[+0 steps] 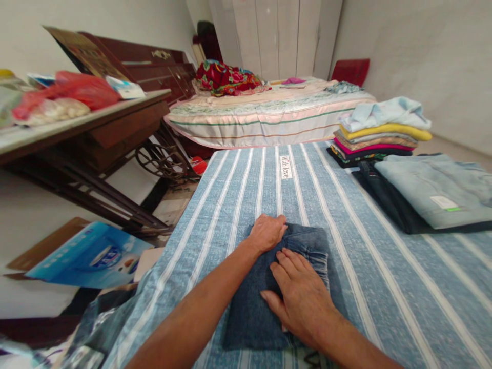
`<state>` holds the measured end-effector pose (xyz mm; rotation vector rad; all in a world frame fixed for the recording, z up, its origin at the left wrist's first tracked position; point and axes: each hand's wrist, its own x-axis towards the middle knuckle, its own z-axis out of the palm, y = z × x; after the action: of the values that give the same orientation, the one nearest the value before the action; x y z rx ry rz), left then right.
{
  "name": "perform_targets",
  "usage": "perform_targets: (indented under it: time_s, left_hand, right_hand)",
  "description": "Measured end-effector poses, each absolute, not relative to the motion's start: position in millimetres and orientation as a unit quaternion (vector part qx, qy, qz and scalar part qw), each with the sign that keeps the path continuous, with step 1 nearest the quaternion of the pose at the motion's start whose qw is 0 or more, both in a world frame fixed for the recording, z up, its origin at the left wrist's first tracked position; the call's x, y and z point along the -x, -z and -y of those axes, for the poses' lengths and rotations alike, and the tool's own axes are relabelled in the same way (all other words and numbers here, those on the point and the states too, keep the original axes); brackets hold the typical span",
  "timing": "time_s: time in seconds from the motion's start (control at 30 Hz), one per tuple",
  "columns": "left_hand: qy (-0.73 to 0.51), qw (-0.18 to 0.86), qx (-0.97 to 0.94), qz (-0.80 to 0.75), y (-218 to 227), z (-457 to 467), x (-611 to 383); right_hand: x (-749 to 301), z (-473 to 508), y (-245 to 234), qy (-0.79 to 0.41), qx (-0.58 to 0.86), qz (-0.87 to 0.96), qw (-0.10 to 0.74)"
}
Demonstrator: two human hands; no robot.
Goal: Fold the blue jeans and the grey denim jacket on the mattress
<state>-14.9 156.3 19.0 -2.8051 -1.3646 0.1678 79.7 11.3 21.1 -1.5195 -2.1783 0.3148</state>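
Dark blue folded jeans (249, 307) with a frayed hem lie on the striped cloth in front of me. My left hand (269, 233) is at their far edge, its fingers curled and closed on the denim. Flat on top, near the frayed hem, rests my right hand (302, 289), fingers stretched and slightly apart. Its palm hides part of the jeans.
Blue striped cloth (253, 179) covers the surface. At right are a stack of folded clothes (380, 136) and light jeans (442, 189) on dark trousers (384, 200). A sewing-machine table (126, 113) stands left, above a blue box (92, 256). A bed (269, 120) is behind.
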Motion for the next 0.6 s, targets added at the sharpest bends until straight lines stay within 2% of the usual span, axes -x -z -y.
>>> perform_targets:
  time_s: [0.27,0.6]
  left_hand:
    - [-0.057,0.018,0.895,0.441,-28,-161,23]
    - [-0.048,-0.008,0.875,0.481,-18,-167,25]
  right_hand:
    - [-81,-11,-23,-0.117,0.554,0.792,0.230]
    - [-82,-12,-24,-0.111,0.552,0.796,0.222]
